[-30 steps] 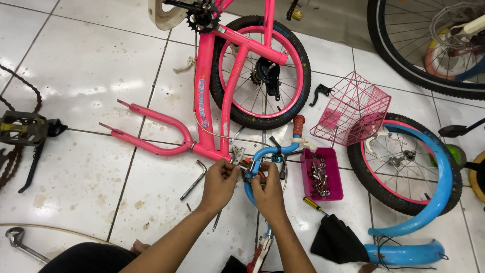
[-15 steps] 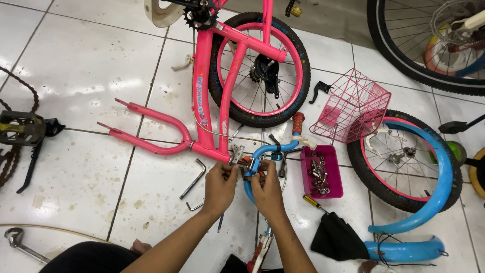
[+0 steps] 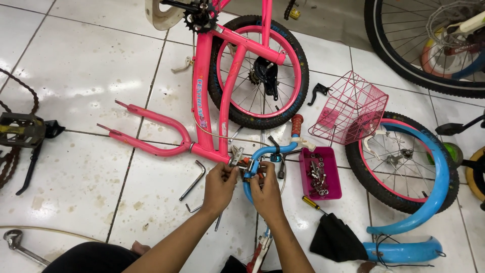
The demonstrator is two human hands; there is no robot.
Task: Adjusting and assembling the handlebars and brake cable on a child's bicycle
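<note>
Both hands closed on the blue handlebar [image 3: 270,151] at its stem, left hand [image 3: 220,186] pinching the metal clamp, right hand [image 3: 266,193] wrapped just beside it; pink bicycle frame [image 3: 202,91] directly above, pink parts tray [image 3: 320,173] to the right, hex key [image 3: 193,180] left.
</note>
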